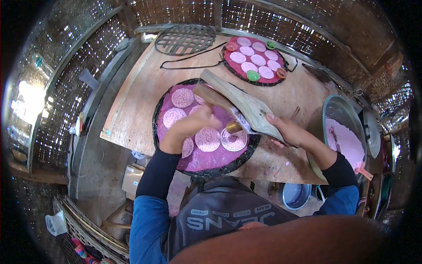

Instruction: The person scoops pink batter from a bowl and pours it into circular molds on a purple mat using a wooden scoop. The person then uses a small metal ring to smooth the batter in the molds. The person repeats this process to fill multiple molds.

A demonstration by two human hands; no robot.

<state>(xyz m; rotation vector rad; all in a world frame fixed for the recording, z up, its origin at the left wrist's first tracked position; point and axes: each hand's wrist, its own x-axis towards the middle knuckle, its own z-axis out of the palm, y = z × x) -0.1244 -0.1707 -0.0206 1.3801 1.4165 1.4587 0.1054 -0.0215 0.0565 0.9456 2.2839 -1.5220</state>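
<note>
My right hand [290,130] is wrapped round the wide end of a wooden hand press [246,103], thumb on top. The press has two long wooden arms pointing to the far left and a brass-coloured cylinder [234,127] below. That cylinder sits over a white ring mould [234,140] partly filled with pink strands. Beside the press's lower arm, my left hand [203,119] is curled and slightly blurred; what its fingers hold is hidden. Under both hands lies a round dark-rimmed tray [253,149] lined with purple-pink cloth, carrying several lacy pink discs [207,140].
A second round tray [231,65] at the back holds more discs and small red and green dishes. An open-weave round rack [186,39] lies far left. At right stands a tub [334,105] of pink mixture [347,143]. A metal basin [296,195] is below the table [132,110].
</note>
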